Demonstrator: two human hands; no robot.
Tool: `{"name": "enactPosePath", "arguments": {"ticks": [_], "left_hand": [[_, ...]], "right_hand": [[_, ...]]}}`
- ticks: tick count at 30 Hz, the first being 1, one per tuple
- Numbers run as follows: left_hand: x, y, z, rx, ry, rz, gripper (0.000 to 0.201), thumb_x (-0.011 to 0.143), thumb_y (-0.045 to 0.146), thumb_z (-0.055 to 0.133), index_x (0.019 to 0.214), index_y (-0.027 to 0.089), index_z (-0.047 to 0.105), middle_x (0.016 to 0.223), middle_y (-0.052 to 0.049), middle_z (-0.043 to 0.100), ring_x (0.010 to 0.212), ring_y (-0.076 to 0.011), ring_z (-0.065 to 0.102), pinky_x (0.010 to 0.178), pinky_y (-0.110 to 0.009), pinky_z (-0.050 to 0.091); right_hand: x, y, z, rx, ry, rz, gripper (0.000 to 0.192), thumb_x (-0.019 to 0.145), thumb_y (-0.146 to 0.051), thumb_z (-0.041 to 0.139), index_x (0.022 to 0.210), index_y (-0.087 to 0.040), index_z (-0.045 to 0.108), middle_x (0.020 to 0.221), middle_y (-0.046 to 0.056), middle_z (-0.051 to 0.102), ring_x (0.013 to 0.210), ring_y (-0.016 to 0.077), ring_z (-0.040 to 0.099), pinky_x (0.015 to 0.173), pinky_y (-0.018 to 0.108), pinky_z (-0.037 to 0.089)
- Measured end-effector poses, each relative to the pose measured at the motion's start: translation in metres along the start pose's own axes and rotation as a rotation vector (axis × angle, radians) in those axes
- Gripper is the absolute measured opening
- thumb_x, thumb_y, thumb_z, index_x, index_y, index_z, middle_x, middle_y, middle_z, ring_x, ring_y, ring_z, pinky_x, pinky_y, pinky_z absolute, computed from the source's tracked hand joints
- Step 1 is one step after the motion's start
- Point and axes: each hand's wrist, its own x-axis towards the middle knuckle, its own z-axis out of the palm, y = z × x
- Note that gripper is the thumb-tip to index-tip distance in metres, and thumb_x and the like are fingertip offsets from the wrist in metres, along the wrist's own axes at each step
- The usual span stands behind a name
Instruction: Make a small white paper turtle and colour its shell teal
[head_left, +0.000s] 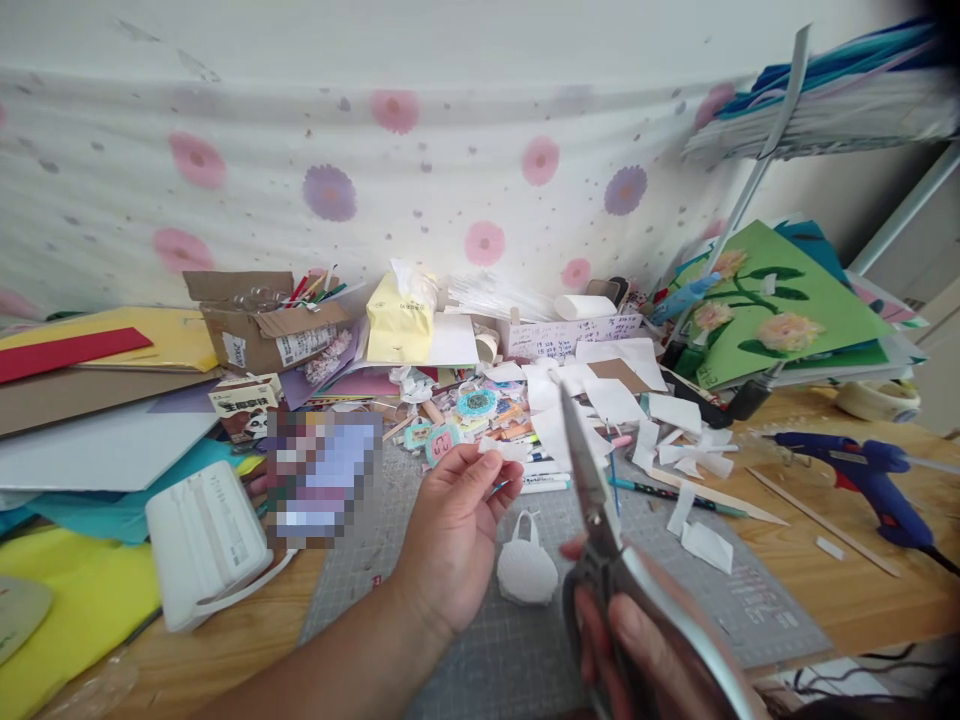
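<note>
My left hand (454, 530) pinches a small strip of white paper (504, 449) between thumb and fingers, above the grey cutting mat (480, 660). In my right hand (637, 640) is a large pair of scissors (589, 480) with dark and silver handles, its blades pointing up and away from me and looking close together. Between the two hands, a small white bag-shaped piece (527, 572) with a loop handle lies on the mat. White paper scraps (705, 545) lie to the right of the scissors.
A blue hot glue gun (862, 470) rests at the right beside thin wooden sticks (821, 520). Pens, paper pieces and small decorated crafts (478, 402) crowd the mat's far side. At left are a white power bank (208, 545), a cardboard box (262, 330) and coloured sheets (82, 600).
</note>
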Motion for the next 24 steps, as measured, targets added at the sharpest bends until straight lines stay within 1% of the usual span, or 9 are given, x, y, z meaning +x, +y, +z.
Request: {"name": "enactPosePath", "arguments": {"ticks": [3,5,8,11,13,17,18,21,24], "left_hand": [[-0.007,-0.005,0.0,0.167,-0.079,-0.022,0.01,0.072,0.017,0.07,0.067,0.016,0.061,0.07,0.001,0.061,0.072,-0.0123,0.058,0.077,-0.028,0.047],[-0.013,-0.01,-0.001,0.296,-0.136,-0.04,0.008,0.073,0.021,0.069,0.072,0.016,0.063,0.074,-0.001,0.062,0.075,-0.0135,0.057,0.076,-0.027,0.045],[-0.017,-0.018,-0.003,0.408,-0.215,-0.062,0.01,0.075,0.025,0.067,0.074,0.016,0.064,0.079,-0.003,0.062,0.076,-0.0155,0.056,0.07,-0.026,0.043],[-0.018,-0.022,-0.006,0.447,-0.267,-0.02,0.013,0.077,0.026,0.065,0.07,0.016,0.062,0.077,-0.001,0.058,0.074,-0.0146,0.053,0.069,-0.026,0.041],[-0.017,-0.021,-0.006,0.487,-0.302,-0.033,0.011,0.078,0.026,0.063,0.073,0.016,0.062,0.077,-0.001,0.059,0.075,-0.0151,0.053,0.07,-0.026,0.04],[-0.013,-0.013,-0.002,0.57,-0.384,-0.096,0.017,0.079,0.028,0.059,0.093,0.018,0.064,0.085,-0.004,0.062,0.08,-0.0173,0.054,0.068,-0.025,0.038],[-0.012,-0.011,0.001,0.613,-0.388,-0.102,0.016,0.078,0.027,0.06,0.09,0.019,0.064,0.082,-0.003,0.062,0.077,-0.0164,0.053,0.065,-0.024,0.036],[-0.009,-0.011,0.013,0.754,-0.407,-0.106,0.006,0.073,0.023,0.064,0.071,0.017,0.064,0.066,0.0,0.059,0.064,-0.0133,0.05,0.06,-0.023,0.033],[-0.005,-0.016,0.026,0.779,-0.366,-0.058,0.011,0.071,0.021,0.065,0.061,0.016,0.062,0.061,0.0,0.059,0.063,-0.0133,0.051,0.061,-0.024,0.035]], "right_hand": [[0.015,-0.013,-0.011,-0.069,0.111,-0.093,0.05,0.075,-0.048,0.066,0.114,-0.023,0.047,0.073,-0.002,0.056,0.044,0.0065,0.044,0.041,0.02,0.038],[0.024,-0.021,-0.014,-0.066,0.161,-0.101,0.051,0.071,-0.044,0.071,0.111,-0.023,0.047,0.079,-0.001,0.058,0.047,0.0074,0.047,0.042,0.02,0.04],[0.031,-0.026,-0.011,-0.036,0.196,-0.068,0.053,0.065,-0.043,0.075,0.106,-0.021,0.049,0.077,-0.001,0.058,0.046,0.0073,0.046,0.039,0.019,0.039],[0.033,-0.027,-0.005,-0.036,0.229,-0.068,0.048,0.065,-0.037,0.072,0.104,-0.021,0.05,0.069,-0.004,0.055,0.043,0.0067,0.044,0.036,0.018,0.037],[0.034,-0.028,-0.004,-0.057,0.251,-0.064,0.044,0.066,-0.03,0.069,0.105,-0.021,0.049,0.068,-0.005,0.054,0.042,0.0065,0.044,0.036,0.017,0.036],[0.035,-0.037,-0.012,-0.171,0.2,-0.024,0.042,0.066,-0.023,0.063,0.105,-0.019,0.048,0.068,-0.006,0.053,0.04,0.0063,0.043,0.035,0.018,0.036],[0.035,-0.04,-0.015,-0.214,0.176,-0.012,0.04,0.066,-0.022,0.063,0.103,-0.018,0.048,0.067,-0.006,0.053,0.041,0.0065,0.043,0.034,0.018,0.036],[0.031,-0.048,-0.027,-0.336,0.125,0.024,0.035,0.065,-0.021,0.062,0.098,-0.017,0.05,0.064,-0.006,0.053,0.041,0.0065,0.042,0.036,0.019,0.036],[0.022,-0.051,-0.043,-0.326,0.096,-0.017,0.036,0.071,-0.031,0.063,0.101,-0.017,0.05,0.068,-0.004,0.054,0.044,0.0075,0.045,0.041,0.021,0.039]]}}
